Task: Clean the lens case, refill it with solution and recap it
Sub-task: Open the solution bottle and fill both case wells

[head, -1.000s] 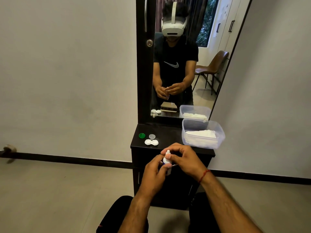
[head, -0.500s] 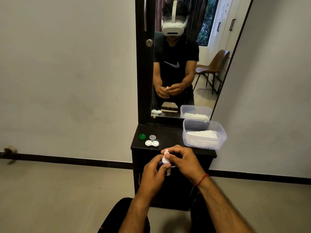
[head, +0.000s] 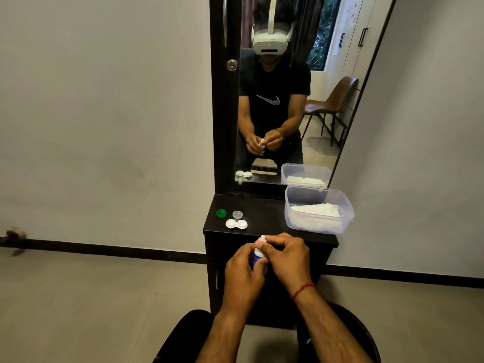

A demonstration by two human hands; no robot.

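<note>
Holding: left hand curls around the solution bottle, in front of the dark cabinet.
Pinching: right hand fingertips close on the bottle's white tip.
Lens case: uncapped on the cabinet's left side; green cap and clear cap just behind.
Tub: clear, on the cabinet's right side, white tissues inside.

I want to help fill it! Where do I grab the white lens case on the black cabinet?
Pinch the lens case at the narrow waist between its two round cups, reaching down from the near side. It lies flat with cups open upward, so keep it level; the green cap and clear cap sit just behind it, likely in the way.
</note>
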